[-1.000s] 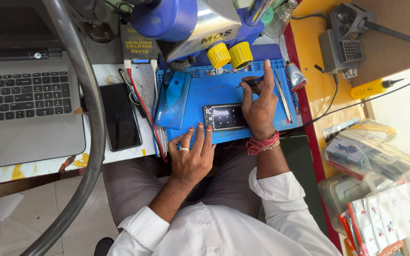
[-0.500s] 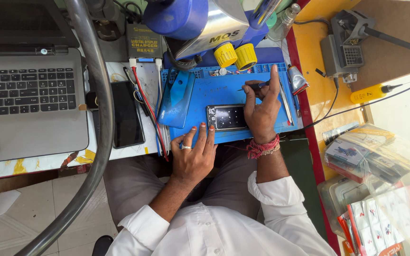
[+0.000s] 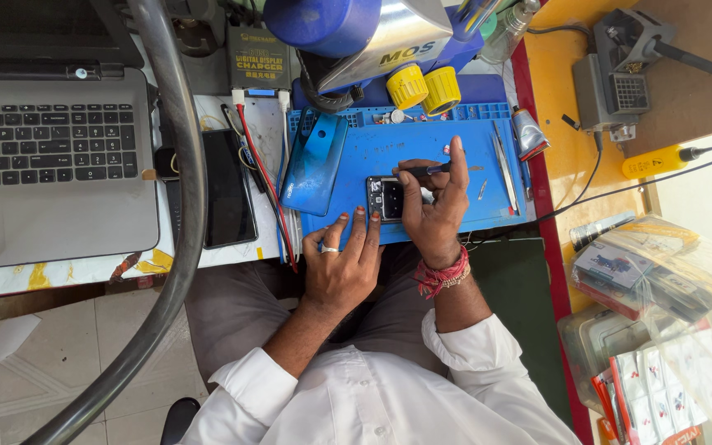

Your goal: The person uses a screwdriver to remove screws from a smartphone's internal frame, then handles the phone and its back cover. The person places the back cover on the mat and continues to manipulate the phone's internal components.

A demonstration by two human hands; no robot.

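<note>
Roughly, left to right:
Laptop (image 3: pixel 51 165): on the tabletop at far left, well apart from the hands.
Back cover (image 3: pixel 315 165): blue, lying just left of the work.
Left hand (image 3: pixel 341 268): fingers spread flat, grasping nothing, fingertips touching the near edge of the opened phone (image 3: pixel 386 199).
Phone: on the blue mat (image 3: pixel 471 156), between both hands.
Right hand (image 3: pixel 434 210): grip clenched on a thin screwdriver (image 3: pixel 422 170), tip toward the phone.
Risk: the tip could slip and scratch the board, as only fingertips steady the phone.

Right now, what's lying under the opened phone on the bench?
The opened phone lies on a blue work mat. The left hand touches its near edge; the right hand, holding a small screwdriver, covers its right part, so anything there is hidden.
</note>
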